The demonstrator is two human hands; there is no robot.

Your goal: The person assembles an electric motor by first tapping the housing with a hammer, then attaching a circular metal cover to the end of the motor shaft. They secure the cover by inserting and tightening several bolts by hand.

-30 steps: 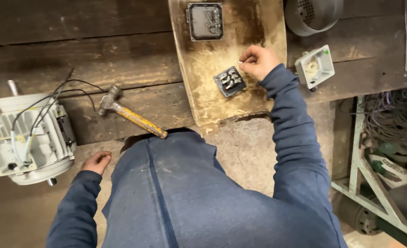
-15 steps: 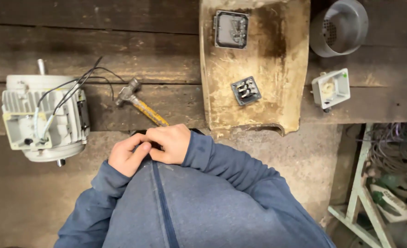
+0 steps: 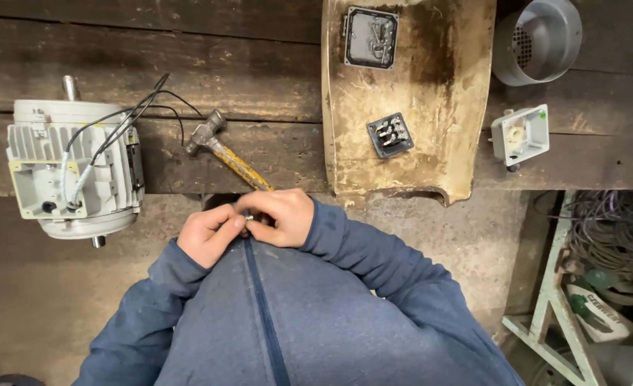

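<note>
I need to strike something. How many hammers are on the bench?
1. The hammer lies on the wooden bench, between the motor and the dirty beige panel. Others may lie outside the view.

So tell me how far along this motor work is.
Done, by the look of it: the motor lies with its terminal box open and wires loose, the fan cover is off, and the switch lies loose on the dirty panel.

In hand: both hands, left hand and right hand, pinch a small metal part at the chest.

Left: hammer idle; nothing reassembled.
</note>
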